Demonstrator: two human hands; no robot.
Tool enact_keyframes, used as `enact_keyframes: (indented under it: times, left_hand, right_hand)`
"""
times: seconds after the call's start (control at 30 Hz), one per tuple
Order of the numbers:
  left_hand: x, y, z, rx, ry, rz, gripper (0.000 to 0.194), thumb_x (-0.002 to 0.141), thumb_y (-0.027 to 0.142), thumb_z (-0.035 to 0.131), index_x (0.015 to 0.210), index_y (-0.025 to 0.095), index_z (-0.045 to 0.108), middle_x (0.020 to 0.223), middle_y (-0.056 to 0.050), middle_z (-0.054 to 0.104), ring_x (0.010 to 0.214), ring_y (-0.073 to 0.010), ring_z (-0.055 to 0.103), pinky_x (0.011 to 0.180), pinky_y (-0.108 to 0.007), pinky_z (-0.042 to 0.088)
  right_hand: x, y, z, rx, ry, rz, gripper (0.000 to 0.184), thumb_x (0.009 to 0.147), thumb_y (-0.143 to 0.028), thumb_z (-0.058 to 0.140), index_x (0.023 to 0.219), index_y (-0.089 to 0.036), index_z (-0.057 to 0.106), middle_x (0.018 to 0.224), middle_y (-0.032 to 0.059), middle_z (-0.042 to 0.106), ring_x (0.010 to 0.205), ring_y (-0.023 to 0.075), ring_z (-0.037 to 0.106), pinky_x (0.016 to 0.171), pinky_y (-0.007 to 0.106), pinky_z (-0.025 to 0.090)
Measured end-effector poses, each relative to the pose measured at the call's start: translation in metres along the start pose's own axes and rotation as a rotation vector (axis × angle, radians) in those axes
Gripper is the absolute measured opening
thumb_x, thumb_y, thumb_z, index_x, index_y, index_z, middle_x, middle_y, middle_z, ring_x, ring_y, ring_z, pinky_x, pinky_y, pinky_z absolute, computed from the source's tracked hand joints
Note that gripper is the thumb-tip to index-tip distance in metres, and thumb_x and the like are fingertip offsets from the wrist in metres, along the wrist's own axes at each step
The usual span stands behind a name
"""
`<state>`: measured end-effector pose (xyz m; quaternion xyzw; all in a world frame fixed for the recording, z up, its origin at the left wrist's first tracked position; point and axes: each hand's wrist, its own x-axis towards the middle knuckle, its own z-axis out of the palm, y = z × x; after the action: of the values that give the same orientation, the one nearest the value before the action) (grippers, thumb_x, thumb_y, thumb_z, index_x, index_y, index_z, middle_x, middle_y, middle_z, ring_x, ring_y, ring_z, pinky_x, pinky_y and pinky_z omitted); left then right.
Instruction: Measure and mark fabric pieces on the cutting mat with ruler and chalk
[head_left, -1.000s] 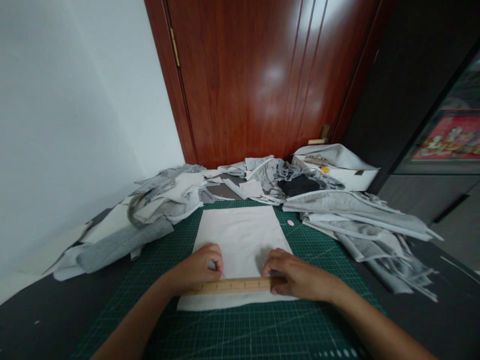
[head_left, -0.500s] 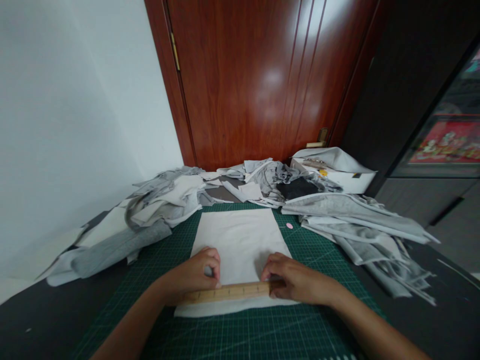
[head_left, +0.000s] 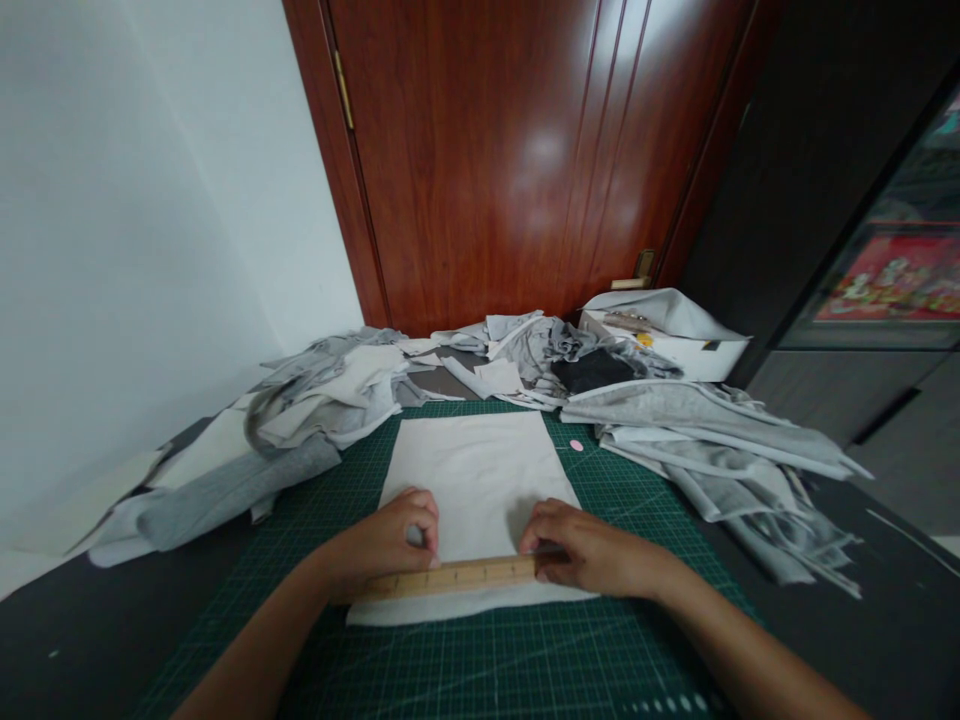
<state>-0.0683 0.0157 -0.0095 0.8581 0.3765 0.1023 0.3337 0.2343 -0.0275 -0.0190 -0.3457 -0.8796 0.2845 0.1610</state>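
A wooden ruler [head_left: 472, 574] lies crosswise over the near part of a white piece of fabric [head_left: 469, 465]. My left hand [head_left: 397, 540] is closed on the ruler's left part, thumb and fingers bent together. At the other end, my right hand [head_left: 570, 550] pinches the ruler between thumb and fingers. A strip of the fabric shows on the near side of the ruler. Beneath the fabric is a green cutting mat [head_left: 465, 670] with a printed grid.
Grey and white fabric scraps [head_left: 330, 390] are heaped at the left and back. More folded grey pieces [head_left: 712, 440] lie at the right, near a white box [head_left: 697, 358]. A small pink disc [head_left: 576, 445] rests on the mat. Behind stands a wooden door [head_left: 487, 150].
The whole view has shifted slightly. Both hands stay on the ruler, and the ruler and fabric keep about the same place on the mat.
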Motion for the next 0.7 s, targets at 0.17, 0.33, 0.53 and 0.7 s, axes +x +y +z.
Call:
enact_keyframes:
  times: [0.17,0.33,0.53,0.7]
  left_hand:
    - [-0.001,-0.002,0.0,-0.008,-0.002,-0.006,0.005,0.069,0.024,0.067,0.068,0.02,0.064,0.089,0.0,0.054,0.093,-0.0167,0.051,0.084,-0.025,0.041]
    - [0.0,-0.004,0.0,-0.007,0.016,0.016,0.003,0.07,0.024,0.065,0.069,0.021,0.064,0.088,0.0,0.055,0.092,-0.0171,0.052,0.083,-0.026,0.042]
    - [0.004,-0.006,0.001,0.014,0.07,0.021,0.005,0.072,0.022,0.06,0.068,0.02,0.062,0.084,-0.001,0.057,0.087,-0.0171,0.054,0.082,-0.028,0.043]
    - [0.007,-0.012,-0.001,0.069,0.162,-0.057,0.009,0.074,0.025,0.057,0.07,0.02,0.063,0.083,-0.002,0.06,0.085,-0.0169,0.057,0.08,-0.028,0.045]
  right_hand:
    - [0.001,0.001,0.001,0.0,0.034,-0.005,0.018,0.08,-0.015,0.062,0.098,-0.019,0.063,0.097,0.0034,0.059,0.096,0.0163,0.054,0.087,0.028,0.042]
    - [0.003,0.01,0.0,-0.018,0.144,0.084,0.018,0.082,-0.014,0.058,0.098,-0.019,0.063,0.097,0.0034,0.062,0.093,0.0164,0.056,0.086,0.029,0.043]
    - [0.006,0.025,-0.001,-0.109,0.252,0.139,0.017,0.083,-0.016,0.056,0.098,-0.018,0.063,0.099,0.0066,0.062,0.099,0.0202,0.055,0.09,0.034,0.043]
    - [0.007,0.03,-0.001,-0.151,0.311,0.184,0.016,0.084,-0.015,0.055,0.097,-0.016,0.064,0.101,0.0086,0.063,0.102,0.0217,0.054,0.093,0.035,0.042]
